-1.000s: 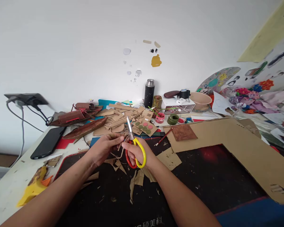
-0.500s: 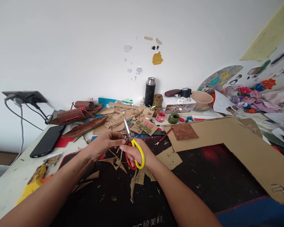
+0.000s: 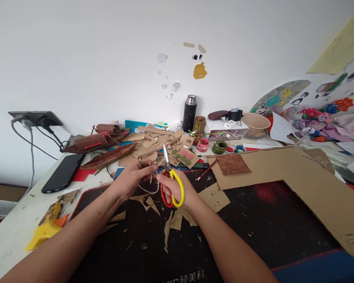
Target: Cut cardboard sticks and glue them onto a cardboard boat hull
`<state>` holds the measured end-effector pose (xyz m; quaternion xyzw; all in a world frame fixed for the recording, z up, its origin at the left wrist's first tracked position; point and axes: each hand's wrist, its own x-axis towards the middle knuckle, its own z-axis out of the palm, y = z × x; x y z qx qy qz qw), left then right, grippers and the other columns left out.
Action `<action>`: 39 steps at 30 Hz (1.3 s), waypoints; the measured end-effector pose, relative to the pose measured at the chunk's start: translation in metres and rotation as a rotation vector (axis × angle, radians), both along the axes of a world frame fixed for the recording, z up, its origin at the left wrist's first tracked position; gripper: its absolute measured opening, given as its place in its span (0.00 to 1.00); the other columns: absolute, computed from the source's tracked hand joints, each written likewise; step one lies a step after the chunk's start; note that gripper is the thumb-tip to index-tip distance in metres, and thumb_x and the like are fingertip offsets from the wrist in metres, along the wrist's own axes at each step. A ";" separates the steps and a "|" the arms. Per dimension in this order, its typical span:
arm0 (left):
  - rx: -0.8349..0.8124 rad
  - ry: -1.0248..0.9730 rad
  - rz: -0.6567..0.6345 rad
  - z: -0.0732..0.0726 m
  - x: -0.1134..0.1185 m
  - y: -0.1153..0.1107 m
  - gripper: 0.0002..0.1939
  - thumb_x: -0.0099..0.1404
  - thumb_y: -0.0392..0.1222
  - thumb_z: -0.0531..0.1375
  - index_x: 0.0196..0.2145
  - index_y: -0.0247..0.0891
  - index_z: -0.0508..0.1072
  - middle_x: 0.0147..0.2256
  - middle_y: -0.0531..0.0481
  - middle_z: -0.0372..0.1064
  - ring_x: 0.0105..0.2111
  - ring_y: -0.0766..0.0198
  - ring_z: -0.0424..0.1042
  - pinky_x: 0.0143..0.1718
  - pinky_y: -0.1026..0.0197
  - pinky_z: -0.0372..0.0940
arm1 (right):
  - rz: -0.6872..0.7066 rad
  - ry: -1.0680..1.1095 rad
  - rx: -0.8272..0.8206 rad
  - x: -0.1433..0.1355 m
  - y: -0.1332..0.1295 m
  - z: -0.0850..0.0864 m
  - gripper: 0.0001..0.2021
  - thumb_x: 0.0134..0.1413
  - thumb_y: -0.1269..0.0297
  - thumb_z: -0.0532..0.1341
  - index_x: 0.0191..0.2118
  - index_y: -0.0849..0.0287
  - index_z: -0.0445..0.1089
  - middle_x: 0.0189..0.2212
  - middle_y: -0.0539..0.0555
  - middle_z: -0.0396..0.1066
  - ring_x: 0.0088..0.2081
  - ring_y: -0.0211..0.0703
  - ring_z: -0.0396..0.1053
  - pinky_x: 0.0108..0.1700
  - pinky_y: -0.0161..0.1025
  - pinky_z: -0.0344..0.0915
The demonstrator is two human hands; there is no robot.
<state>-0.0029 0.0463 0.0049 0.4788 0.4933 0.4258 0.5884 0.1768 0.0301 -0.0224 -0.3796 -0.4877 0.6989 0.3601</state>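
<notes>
Cord (image 3: 150, 193): thin, tan and twine-like, it was bent into a loose, smooth curve.
Scissors (image 3: 168, 169): slim, shiny metal blades were joined to rounded handle loops, one yellow and one red.
Mat (image 3: 238, 236): a flat black sheet, trimmed in red and speckled with small bits, was spread over a white desk (image 3: 20, 224).
Cardboard scraps (image 3: 153, 143): matte brown strips were heaped beyond the mat's far edge.
Cardboard sheet (image 3: 309, 184): a stiff, angular, L-like shape was laid over the mat's far right corner, a reddish-brown square (image 3: 234, 164) resting on it.
Boat shape (image 3: 109, 157): long, brown and pointed, it was set toward the desk's far left corner.
Left hand (image 3: 132, 177): it was stretched in from the near left, fingers curled, with the cord pinched between thumb and fingertips.
Right hand (image 3: 175, 187): it was angled in from the near right, with the scissors gripped, blades raised toward the desk's far edge; how the fingers were threaded through the loops could not be told.
Cord's place: it was held above the mat, near its far edge, its slack hung between the two hands, just left of the scissors.
</notes>
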 end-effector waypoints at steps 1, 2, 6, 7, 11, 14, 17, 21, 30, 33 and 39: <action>0.000 -0.011 -0.001 0.000 0.000 0.000 0.21 0.52 0.56 0.78 0.26 0.37 0.78 0.22 0.55 0.66 0.24 0.68 0.58 0.26 0.63 0.52 | -0.007 0.000 0.003 0.000 0.000 0.001 0.24 0.54 0.37 0.69 0.35 0.53 0.65 0.11 0.38 0.58 0.10 0.36 0.58 0.13 0.32 0.56; -0.002 -0.018 -0.002 0.000 0.000 -0.001 0.21 0.52 0.56 0.78 0.26 0.37 0.78 0.22 0.55 0.66 0.24 0.68 0.58 0.26 0.63 0.52 | -0.017 0.003 0.005 0.001 0.000 0.002 0.25 0.54 0.37 0.69 0.36 0.53 0.65 0.11 0.38 0.59 0.10 0.36 0.58 0.13 0.32 0.56; -0.013 0.015 -0.009 0.000 0.000 -0.005 0.21 0.50 0.56 0.78 0.26 0.37 0.78 0.22 0.55 0.66 0.24 0.68 0.59 0.26 0.63 0.53 | -0.110 0.061 0.004 0.004 0.001 0.005 0.27 0.54 0.35 0.69 0.40 0.53 0.65 0.12 0.37 0.60 0.10 0.35 0.57 0.13 0.31 0.54; -0.022 0.032 -0.012 0.000 0.001 -0.006 0.21 0.49 0.56 0.79 0.27 0.37 0.79 0.23 0.56 0.66 0.24 0.67 0.59 0.26 0.63 0.53 | -0.134 0.075 0.001 0.004 0.001 0.005 0.27 0.54 0.34 0.69 0.40 0.53 0.65 0.12 0.37 0.60 0.10 0.35 0.57 0.13 0.31 0.54; -0.045 0.068 -0.050 -0.001 0.005 -0.009 0.22 0.49 0.57 0.78 0.29 0.37 0.80 0.24 0.54 0.69 0.25 0.66 0.61 0.28 0.62 0.55 | -0.160 0.110 -0.014 0.005 0.002 0.006 0.28 0.50 0.35 0.71 0.40 0.54 0.66 0.13 0.37 0.59 0.10 0.35 0.57 0.13 0.32 0.53; -0.036 0.069 -0.061 -0.002 0.008 -0.009 0.22 0.50 0.58 0.78 0.28 0.37 0.80 0.24 0.54 0.69 0.24 0.66 0.60 0.27 0.62 0.54 | -0.150 0.122 -0.019 0.005 0.002 0.007 0.27 0.48 0.38 0.72 0.39 0.53 0.65 0.13 0.37 0.60 0.10 0.34 0.57 0.13 0.32 0.54; -0.038 0.062 -0.060 -0.002 0.008 -0.009 0.21 0.48 0.57 0.79 0.29 0.38 0.82 0.25 0.53 0.72 0.24 0.66 0.62 0.28 0.62 0.56 | -0.141 0.118 -0.022 0.005 0.002 0.007 0.27 0.48 0.38 0.73 0.38 0.53 0.65 0.13 0.37 0.60 0.10 0.34 0.57 0.14 0.32 0.54; -0.035 0.003 -0.017 -0.004 0.004 -0.005 0.23 0.46 0.57 0.81 0.28 0.37 0.81 0.24 0.52 0.72 0.24 0.66 0.63 0.28 0.62 0.58 | -0.145 0.118 -0.028 0.004 0.002 0.006 0.27 0.50 0.38 0.72 0.40 0.53 0.65 0.12 0.36 0.59 0.10 0.35 0.57 0.13 0.32 0.53; 0.018 -0.004 0.023 -0.002 0.001 -0.004 0.24 0.43 0.57 0.83 0.28 0.38 0.83 0.27 0.51 0.75 0.27 0.65 0.66 0.31 0.62 0.62 | -0.091 0.105 0.001 0.006 -0.001 0.013 0.25 0.53 0.39 0.71 0.39 0.53 0.65 0.13 0.36 0.59 0.10 0.35 0.58 0.14 0.32 0.56; -0.011 -0.055 0.019 0.001 0.005 -0.006 0.24 0.41 0.56 0.84 0.27 0.38 0.82 0.26 0.52 0.74 0.26 0.66 0.65 0.28 0.63 0.61 | -0.092 0.112 0.005 0.006 -0.001 0.011 0.25 0.53 0.38 0.70 0.39 0.53 0.65 0.13 0.36 0.59 0.10 0.34 0.57 0.14 0.31 0.56; -0.091 -0.158 0.031 0.003 0.006 -0.007 0.25 0.38 0.51 0.86 0.27 0.38 0.82 0.25 0.55 0.74 0.24 0.69 0.66 0.27 0.65 0.61 | -0.071 0.107 0.009 0.005 0.000 0.008 0.27 0.52 0.35 0.72 0.37 0.53 0.65 0.12 0.37 0.59 0.10 0.35 0.57 0.14 0.31 0.57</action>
